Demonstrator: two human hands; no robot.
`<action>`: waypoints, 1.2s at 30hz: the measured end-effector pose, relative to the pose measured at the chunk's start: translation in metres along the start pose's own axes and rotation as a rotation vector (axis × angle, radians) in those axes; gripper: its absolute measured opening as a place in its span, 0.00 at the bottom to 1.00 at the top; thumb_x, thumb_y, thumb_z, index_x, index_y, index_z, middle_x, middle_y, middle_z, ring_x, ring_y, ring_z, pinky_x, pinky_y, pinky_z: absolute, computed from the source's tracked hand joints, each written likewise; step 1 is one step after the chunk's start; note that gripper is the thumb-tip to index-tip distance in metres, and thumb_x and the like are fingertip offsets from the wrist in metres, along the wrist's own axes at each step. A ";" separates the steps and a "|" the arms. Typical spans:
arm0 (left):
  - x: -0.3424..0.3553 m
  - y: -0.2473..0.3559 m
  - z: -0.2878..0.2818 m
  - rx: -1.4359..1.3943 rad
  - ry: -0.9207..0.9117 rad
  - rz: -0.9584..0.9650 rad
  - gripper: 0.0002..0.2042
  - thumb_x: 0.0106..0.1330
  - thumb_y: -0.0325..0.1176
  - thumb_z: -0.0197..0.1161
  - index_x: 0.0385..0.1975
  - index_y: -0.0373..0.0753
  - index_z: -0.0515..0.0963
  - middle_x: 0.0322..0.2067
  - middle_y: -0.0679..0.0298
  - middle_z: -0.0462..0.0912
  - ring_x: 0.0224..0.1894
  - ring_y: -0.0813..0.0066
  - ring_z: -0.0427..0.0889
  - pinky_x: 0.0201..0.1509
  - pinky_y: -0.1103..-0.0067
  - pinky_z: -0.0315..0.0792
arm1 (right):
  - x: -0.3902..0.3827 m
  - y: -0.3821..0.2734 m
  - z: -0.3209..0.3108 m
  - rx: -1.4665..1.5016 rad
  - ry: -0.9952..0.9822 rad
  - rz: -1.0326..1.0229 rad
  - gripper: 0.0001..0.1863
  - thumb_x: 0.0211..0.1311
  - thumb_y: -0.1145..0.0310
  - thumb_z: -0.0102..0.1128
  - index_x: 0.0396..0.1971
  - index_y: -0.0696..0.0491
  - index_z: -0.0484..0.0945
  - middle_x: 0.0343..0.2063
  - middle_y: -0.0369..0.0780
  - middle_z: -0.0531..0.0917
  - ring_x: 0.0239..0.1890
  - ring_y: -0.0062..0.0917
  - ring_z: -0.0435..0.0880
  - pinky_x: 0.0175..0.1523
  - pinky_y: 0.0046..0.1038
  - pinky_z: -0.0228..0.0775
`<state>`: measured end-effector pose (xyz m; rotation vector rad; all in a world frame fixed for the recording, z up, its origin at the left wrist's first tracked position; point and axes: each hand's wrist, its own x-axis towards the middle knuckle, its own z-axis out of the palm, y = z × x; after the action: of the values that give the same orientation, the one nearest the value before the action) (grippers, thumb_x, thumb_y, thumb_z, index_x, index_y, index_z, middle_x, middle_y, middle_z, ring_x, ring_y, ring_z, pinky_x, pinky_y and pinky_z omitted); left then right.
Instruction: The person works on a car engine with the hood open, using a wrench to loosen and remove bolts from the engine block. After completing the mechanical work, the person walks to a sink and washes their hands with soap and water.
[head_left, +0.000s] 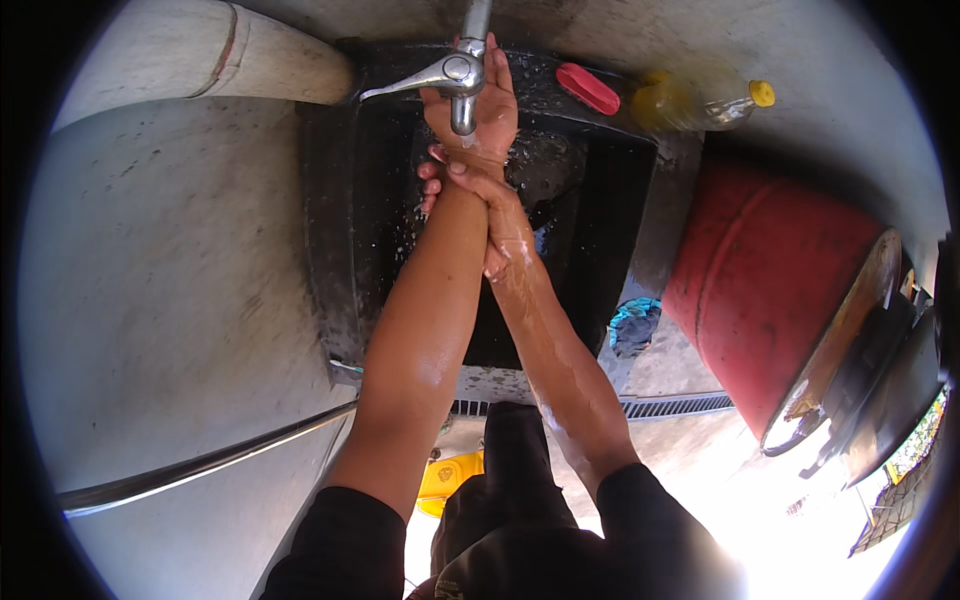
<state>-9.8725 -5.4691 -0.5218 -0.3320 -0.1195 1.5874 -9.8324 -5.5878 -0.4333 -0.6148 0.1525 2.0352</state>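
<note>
My left hand (492, 118) lies palm up under the chrome faucet (463, 105), fingers stretched toward the far wall and partly hidden behind the tap. Water falls from the spout onto the base of this palm, and drops splash around it. My right hand (488, 190) is wrapped round my left wrist, its fingertips showing on the left side. Wet streaks and whitish patches mark my right forearm. Both arms reach over the dark sink (385, 250). The faucet's lever handle (415, 80) points left.
Behind the sink's right corner are a pink-red soap-like bar or brush (588, 88) and a yellow-capped bottle lying on its side (690, 103). A large red drum (770, 270) stands right; a white pipe (200, 50) runs upper left. A metal rail (210, 465) crosses lower left.
</note>
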 end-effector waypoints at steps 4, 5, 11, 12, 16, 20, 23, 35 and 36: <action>-0.039 0.003 0.032 0.802 0.252 -0.424 0.26 0.80 0.48 0.53 0.64 0.31 0.73 0.64 0.48 0.78 0.63 0.57 0.79 0.69 0.68 0.72 | 0.068 -0.048 -0.021 -0.054 0.296 -0.079 0.14 0.68 0.70 0.64 0.49 0.60 0.79 0.38 0.45 0.86 0.37 0.28 0.88 0.43 0.31 0.84; -0.056 -0.011 0.044 1.087 0.398 -0.246 0.27 0.78 0.49 0.56 0.63 0.30 0.74 0.59 0.48 0.81 0.60 0.59 0.80 0.66 0.69 0.73 | 0.074 -0.057 -0.020 -0.319 0.380 -0.106 0.12 0.69 0.69 0.64 0.47 0.58 0.80 0.37 0.43 0.87 0.34 0.29 0.88 0.40 0.32 0.83; -0.119 -0.111 0.087 1.854 0.479 0.066 0.31 0.62 0.31 0.71 0.64 0.28 0.67 0.50 0.45 0.81 0.56 0.49 0.82 0.64 0.62 0.71 | 0.208 -0.132 -0.135 -1.690 0.240 -0.965 0.23 0.74 0.52 0.57 0.42 0.61 0.79 0.32 0.45 0.85 0.31 0.36 0.86 0.41 0.33 0.82; -0.141 -0.100 0.106 1.817 0.560 0.110 0.31 0.60 0.31 0.72 0.62 0.28 0.68 0.49 0.45 0.81 0.54 0.50 0.82 0.63 0.61 0.73 | 0.217 -0.083 -0.107 -1.947 0.212 -0.845 0.22 0.74 0.53 0.56 0.42 0.61 0.79 0.32 0.45 0.85 0.31 0.36 0.85 0.42 0.33 0.82; -0.126 -0.060 0.138 1.338 0.781 -0.231 0.25 0.60 0.32 0.72 0.54 0.29 0.73 0.45 0.50 0.82 0.48 0.57 0.84 0.56 0.63 0.79 | 0.190 -0.041 -0.027 -2.462 0.072 -0.588 0.16 0.74 0.60 0.54 0.41 0.60 0.79 0.35 0.45 0.85 0.34 0.34 0.85 0.43 0.32 0.81; -0.053 0.005 0.074 0.535 0.541 -0.399 0.18 0.71 0.47 0.67 0.47 0.37 0.78 0.37 0.54 0.85 0.38 0.59 0.85 0.44 0.65 0.82 | 0.149 -0.054 -0.018 -1.685 0.205 -0.427 0.12 0.75 0.66 0.52 0.39 0.60 0.79 0.37 0.45 0.84 0.37 0.31 0.85 0.44 0.31 0.79; -0.018 -0.024 0.032 0.511 0.539 -0.269 0.19 0.75 0.52 0.61 0.45 0.40 0.78 0.29 0.60 0.84 0.33 0.63 0.84 0.41 0.66 0.81 | 0.123 -0.068 -0.036 -0.928 0.368 -0.487 0.11 0.76 0.70 0.49 0.41 0.61 0.79 0.42 0.46 0.84 0.41 0.30 0.85 0.47 0.30 0.78; 0.004 -0.032 -0.017 3.069 -0.455 -0.354 0.11 0.71 0.34 0.59 0.46 0.37 0.84 0.47 0.50 0.88 0.48 0.55 0.90 0.44 0.64 0.83 | -0.063 0.006 0.049 -1.476 -0.312 -0.972 0.12 0.70 0.65 0.55 0.42 0.51 0.87 0.42 0.43 0.86 0.51 0.41 0.85 0.65 0.45 0.71; -0.001 -0.021 -0.004 3.125 -0.576 -0.450 0.11 0.72 0.34 0.59 0.47 0.36 0.83 0.47 0.50 0.88 0.48 0.56 0.89 0.45 0.64 0.83 | -0.052 0.004 0.054 -1.395 -0.397 -1.029 0.12 0.70 0.64 0.55 0.40 0.50 0.87 0.39 0.41 0.87 0.47 0.41 0.87 0.61 0.45 0.75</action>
<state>-9.8512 -5.4695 -0.5199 2.2469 1.5225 -0.1164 -9.8347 -5.6115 -0.3625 -0.8020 -1.5866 0.9305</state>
